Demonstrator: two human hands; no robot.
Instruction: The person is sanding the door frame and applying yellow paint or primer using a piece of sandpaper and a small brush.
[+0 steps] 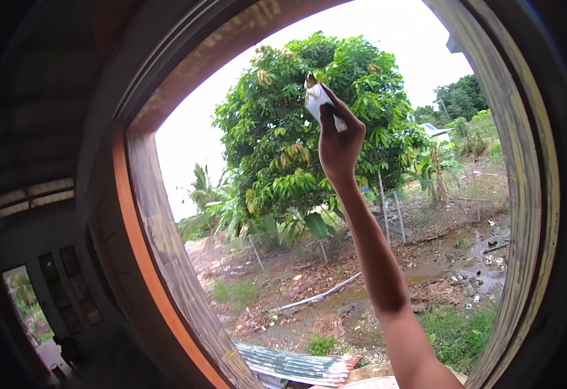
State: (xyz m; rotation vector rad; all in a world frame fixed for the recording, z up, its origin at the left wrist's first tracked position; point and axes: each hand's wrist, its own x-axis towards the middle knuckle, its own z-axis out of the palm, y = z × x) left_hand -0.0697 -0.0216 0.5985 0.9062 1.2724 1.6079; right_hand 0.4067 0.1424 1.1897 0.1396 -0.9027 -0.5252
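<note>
Far left: dark interior wall, then the orange-brown window frame (142, 259) curving up. Through the opening, a large leafy tree (296, 129) stands mid-view, with a corrugated metal sheet (293, 364) below on the ground. Your right hand (339, 144) is raised high before the tree, fingers curled closed around a white folded cloth (316, 98) that sticks out above your fist. To the right: wire fence (420, 217), muddy puddles. Left hand out of view.

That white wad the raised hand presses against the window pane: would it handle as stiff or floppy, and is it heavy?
The white wad looks crumpled and folded, so probably soft and floppy, like paper or cloth. The right hand holds it high in a fingertip grip, suggesting it is light. Pushed across the pane, it would likely deform rather than roll.
</note>
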